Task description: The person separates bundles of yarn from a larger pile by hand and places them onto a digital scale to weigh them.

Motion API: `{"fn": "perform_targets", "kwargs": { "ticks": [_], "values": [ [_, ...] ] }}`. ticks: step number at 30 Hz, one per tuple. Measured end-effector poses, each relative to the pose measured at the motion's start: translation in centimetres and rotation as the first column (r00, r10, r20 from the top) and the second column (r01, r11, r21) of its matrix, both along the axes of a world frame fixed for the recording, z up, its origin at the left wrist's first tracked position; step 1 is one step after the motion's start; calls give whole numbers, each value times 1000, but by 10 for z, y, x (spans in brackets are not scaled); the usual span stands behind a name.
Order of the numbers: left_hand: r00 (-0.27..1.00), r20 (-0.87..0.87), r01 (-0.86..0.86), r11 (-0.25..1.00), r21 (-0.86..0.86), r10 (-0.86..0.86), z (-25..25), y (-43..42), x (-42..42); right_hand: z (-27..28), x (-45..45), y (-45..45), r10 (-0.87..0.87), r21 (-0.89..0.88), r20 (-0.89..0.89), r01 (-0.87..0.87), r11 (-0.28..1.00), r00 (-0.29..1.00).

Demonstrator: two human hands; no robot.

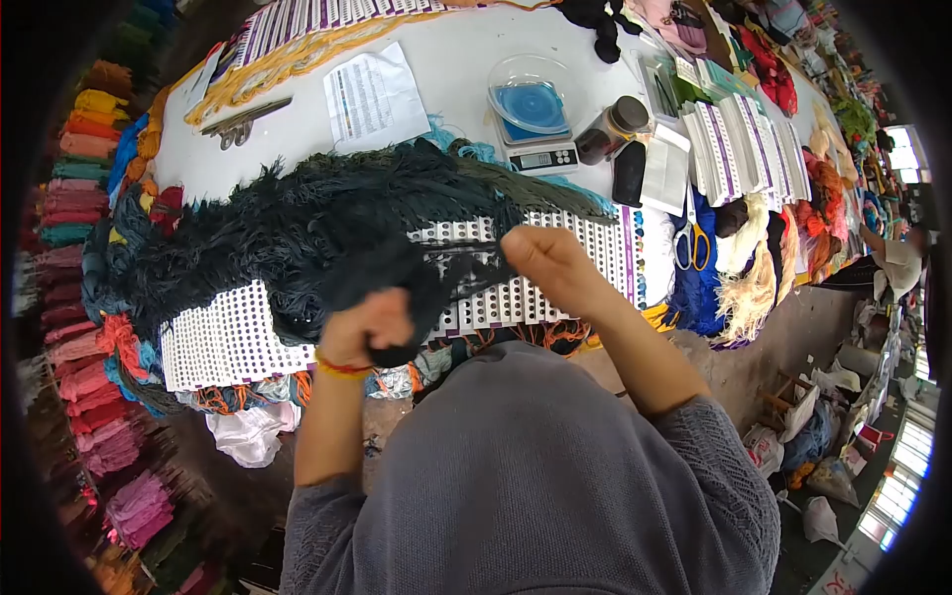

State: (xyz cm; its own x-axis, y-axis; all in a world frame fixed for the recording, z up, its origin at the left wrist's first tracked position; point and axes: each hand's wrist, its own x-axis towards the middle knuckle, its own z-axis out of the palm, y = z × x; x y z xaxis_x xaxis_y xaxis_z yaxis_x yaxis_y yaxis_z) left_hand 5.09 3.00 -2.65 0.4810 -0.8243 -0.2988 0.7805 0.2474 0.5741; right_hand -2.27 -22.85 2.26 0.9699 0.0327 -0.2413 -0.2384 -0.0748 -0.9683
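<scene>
My left hand, with a red and yellow band at the wrist, is closed round a bunch of dark thread. Off to its right, my right hand is a fist gripping the other end of some strands, which stretch between the two hands. Beneath them lie white cards with rows of round holes. A long heap of dark green-black yarn covers much of these cards, just behind and left of my hands. Motion blurs the held thread a little.
Beyond the yarn are a printed sheet, a digital scale bearing a clear bowl, and a dark jar. Scissors lie at right, near stacked cards. Coloured skeins line the left side. Another person is far right.
</scene>
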Motion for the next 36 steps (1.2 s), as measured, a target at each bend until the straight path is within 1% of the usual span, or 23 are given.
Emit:
{"fn": "perform_targets", "kwargs": {
  "ticks": [2, 3, 4, 5, 6, 7, 8, 9, 11, 14, 15, 17, 18, 19, 21, 24, 25, 26, 27, 29, 30, 32, 36],
  "values": [
    [940, 241, -234, 971, -52, 240, 14, 35, 26, -27, 2, -17, -194, -204, -33, 183, 962, 981],
    [849, 114, -503, 854, -132, 517, 22, 46, 35, -39, 4, -30, -311, -323, -73, 272, 907, 948],
    [762, 129, -628, 773, -90, 635, 34, 64, 48, -65, 3, -54, -323, -450, 73, 320, 833, 944],
    [713, 163, -678, 730, -90, 682, 34, 88, 63, -94, 1, -83, -328, -513, 234, 403, 758, 915],
    [732, 172, -640, 752, -158, 660, 27, 123, 84, -91, -2, -101, -524, -546, 32, 454, 704, 851],
    [695, 148, -689, 711, -142, 703, 24, 156, 101, -112, -9, -126, -597, -537, 122, 558, 632, 793],
    [604, 114, -789, 612, -56, 789, 22, 182, 116, -109, -15, -144, -538, -696, 224, 520, 495, 812],
    [585, 129, -805, 593, -29, 801, 20, 206, 129, -109, -22, -160, -490, -760, 231, 470, 449, 841],
    [425, 198, -904, 406, 132, 883, 18, 242, 149, -108, -32, -189, -503, -906, 185, 344, 244, 844],
    [283, 488, -954, 189, 233, 826, 17, 294, 180, -129, -62, -261, -325, -958, 287, 272, -90, 901],
    [213, 641, -961, 41, 272, 737, 21, 305, 187, -128, -75, -282, -346, -962, 253, 198, -187, 904],
    [176, 808, -953, -110, 284, 562, 38, 325, 197, -145, -115, -359, -430, -960, 230, 132, -246, 873],
    [99, 846, -965, -157, 210, 524, 33, 359, 217, -111, -123, -353, -417, -962, 221, 128, -240, 882],
    [142, 881, -953, -178, 245, 452, 38, 373, 224, -99, -133, -363, -459, -938, 192, 24, -346, 868],
    [202, 922, -931, -226, 285, 329, 56, 379, 226, -62, -138, -352, -647, -933, 315, 103, -344, 694],
    [206, 884, -945, -148, 291, 419, 60, 357, 223, -39, -131, -356, -661, -933, 359, 257, -250, 659],
    [261, 878, -955, -28, 296, 400, 50, 340, 216, -30, -125, -352, -635, -961, 267, 252, -117, 725],
    [315, 788, -924, -19, 382, 529, 59, 283, 198, -10, -107, -329, -594, -972, 178, 233, 17, 785],
    [399, 771, -911, 122, 393, 497, 51, 252, 184, 6, -90, -310, -629, -928, 75, 285, 240, 774],
    [597, 601, -802, 371, 468, 532, 35, 181, 155, 35, -65, -279, -643, -574, -30, 514, 638, 765],
    [720, 452, -689, 620, 375, 527, 36, 142, 132, 54, -50, -262, -633, -488, 33, 566, 665, 773],
    [868, 203, -494, 828, 264, 454, 29, 84, 96, 92, -26, -242, -580, -346, 162, 597, 724, 798],
    [966, 1, -259, 966, 23, 259, 20, 13, 49, 168, 20, -219, -516, -215, 439, 644, 734, 736]
  ]
}}
